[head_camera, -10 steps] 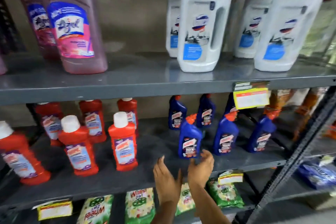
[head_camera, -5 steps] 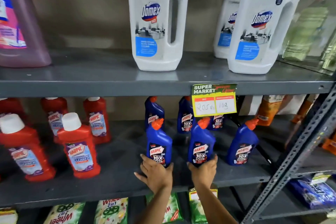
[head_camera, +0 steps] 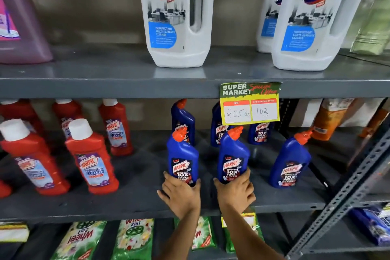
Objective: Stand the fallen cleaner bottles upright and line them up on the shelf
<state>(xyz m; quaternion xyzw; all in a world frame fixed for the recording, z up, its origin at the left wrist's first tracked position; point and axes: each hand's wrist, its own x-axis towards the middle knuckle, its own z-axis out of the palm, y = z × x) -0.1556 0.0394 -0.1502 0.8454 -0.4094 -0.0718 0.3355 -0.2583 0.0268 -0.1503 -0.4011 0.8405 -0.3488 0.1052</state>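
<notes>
**Inspector:** Harpic toilet-cleaner bottles, blue with orange caps, stand on the middle shelf [head_camera: 135, 177] at centre frame. Left hand [head_camera: 181, 194] wraps the base of the left front bottle [head_camera: 182, 158]; right hand [head_camera: 235, 191] wraps the base of the middle front bottle [head_camera: 232, 157]. Both are upright.

**Assistant:** Any bottles lying down?

**Inspector:** None visible. A third front bottle [head_camera: 290, 160], right of centre, stands untouched, leaning slightly. Three more sit behind, partly hidden by the price tag [head_camera: 250, 103].

**Assistant:** Risks from here?

**Inspector:** In my judgement, two. Both grips are low on tall, narrow-necked bottles; a quick sideways slide could tip one into the back row. Also, the front row looks unevenly spaced, with the right-hand bottle well apart, so closing that gap carelessly may knock it towards the slotted upright [head_camera: 346, 198] at lower right.

**Assistant:** And the red Harpic bathroom cleaners [head_camera: 90, 158] at left?

**Inspector:** Upright, clear of both hands.
</notes>
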